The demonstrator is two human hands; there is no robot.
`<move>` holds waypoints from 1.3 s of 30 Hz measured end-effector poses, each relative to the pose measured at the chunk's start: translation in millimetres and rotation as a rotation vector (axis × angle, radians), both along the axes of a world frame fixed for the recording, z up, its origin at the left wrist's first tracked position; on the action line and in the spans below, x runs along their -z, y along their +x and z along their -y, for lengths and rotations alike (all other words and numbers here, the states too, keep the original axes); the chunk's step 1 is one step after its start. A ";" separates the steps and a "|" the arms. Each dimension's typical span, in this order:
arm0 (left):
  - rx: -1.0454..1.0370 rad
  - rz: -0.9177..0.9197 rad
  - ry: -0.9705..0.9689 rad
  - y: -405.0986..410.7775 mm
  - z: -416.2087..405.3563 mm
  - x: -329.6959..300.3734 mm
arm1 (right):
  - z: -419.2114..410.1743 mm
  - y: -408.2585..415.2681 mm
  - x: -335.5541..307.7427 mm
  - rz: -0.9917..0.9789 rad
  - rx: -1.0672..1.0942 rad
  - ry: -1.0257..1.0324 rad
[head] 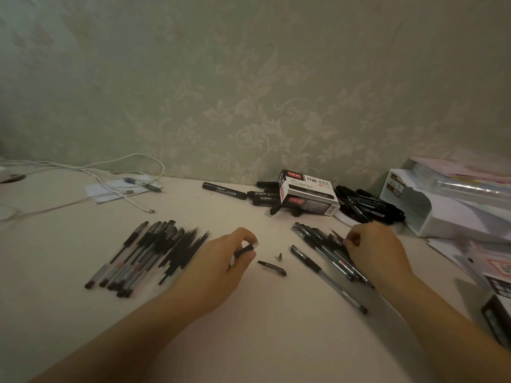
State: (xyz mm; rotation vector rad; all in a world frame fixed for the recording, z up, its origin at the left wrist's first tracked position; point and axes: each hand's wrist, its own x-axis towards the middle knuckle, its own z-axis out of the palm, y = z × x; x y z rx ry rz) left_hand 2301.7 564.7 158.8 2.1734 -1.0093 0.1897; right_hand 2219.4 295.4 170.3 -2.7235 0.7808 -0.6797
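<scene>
Pen piece (245, 249) pinched in left hand (221, 262), cap (272, 268) just beside, right hand (373, 251) gripping pen pile (322, 244)

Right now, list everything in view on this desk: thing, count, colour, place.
pen part: one, black, pinched in left hand
pen cap: one, black, on desk between hands
pen tip: one, grey, beside pen cap
left pen pile: many, black and clear, left of left hand
right pen pile: several, black and clear, at right hand
single gel pen: one, clear and black, nearer than right pen pile
marker box: one, black-white-red, by wall
markers: many, black, around marker box
cables: white, far left
organiser: one, white, far right
left hand: pinches pen part
right hand: fingers curled at right pen pile, grip unclear
</scene>
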 end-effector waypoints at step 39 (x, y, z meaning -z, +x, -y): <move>-0.631 0.228 0.497 32.3 -30.7 -15.3 | -89.8 6.7 20.6 0.288 -0.555 -0.141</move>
